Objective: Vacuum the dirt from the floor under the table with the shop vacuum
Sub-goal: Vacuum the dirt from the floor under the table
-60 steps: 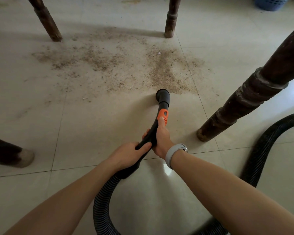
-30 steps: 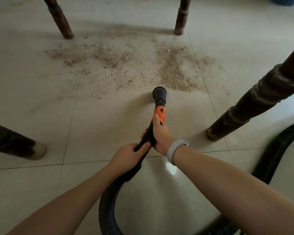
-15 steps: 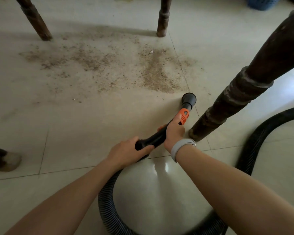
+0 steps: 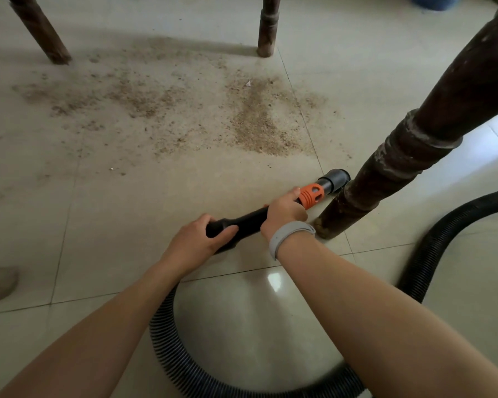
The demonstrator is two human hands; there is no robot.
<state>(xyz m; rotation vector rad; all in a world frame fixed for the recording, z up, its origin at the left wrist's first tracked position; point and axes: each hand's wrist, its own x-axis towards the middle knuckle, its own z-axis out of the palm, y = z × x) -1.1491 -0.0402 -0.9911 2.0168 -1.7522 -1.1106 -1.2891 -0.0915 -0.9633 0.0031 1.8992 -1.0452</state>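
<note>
Head view: both hands, left [image 4: 197, 242] and right [image 4: 283, 214], grasp the wand [image 4: 242, 221], nozzle [image 4: 335, 179] beside a table leg [image 4: 385, 179]; sweeping is underway, and next it must swing left onto the dirt [image 4: 256, 122].

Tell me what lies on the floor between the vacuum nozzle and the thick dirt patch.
In the head view, bare tile with a grout line separates the nozzle from the thick dirt patch; only a few stray specks lie there.

Pale glossy floor tiles [image 4: 104, 254] carry dark turned wooden table legs [image 4: 414, 156]; a blue basket [image 4: 436, 2] sits far off.
</note>
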